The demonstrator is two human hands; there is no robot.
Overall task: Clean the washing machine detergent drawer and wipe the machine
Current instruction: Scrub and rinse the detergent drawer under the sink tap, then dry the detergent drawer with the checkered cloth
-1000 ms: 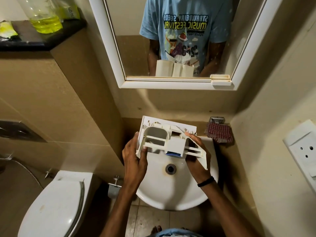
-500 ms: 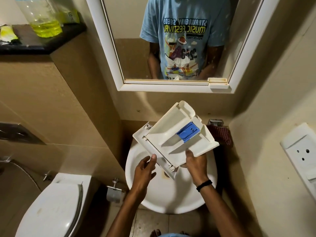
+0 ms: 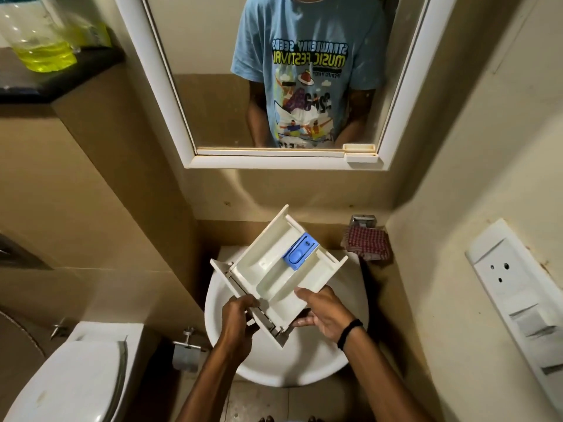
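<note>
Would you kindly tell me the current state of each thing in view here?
detergent drawer, held tilted above the basin, compartments facing up.
blue insert, seated in the drawer.
left hand, gripping the drawer's near corner.
right hand, gripping the drawer's side.
toilet lid, closed.
bottle, partly filled with yellow liquid.

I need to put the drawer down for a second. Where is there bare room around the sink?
The sink bowl under the drawer is bare toward its near rim. The closed toilet lid, left of the sink, is bare too. Crowded: a checked cloth sits by the sink's back right corner, and a bottle stands on the dark shelf.
</note>
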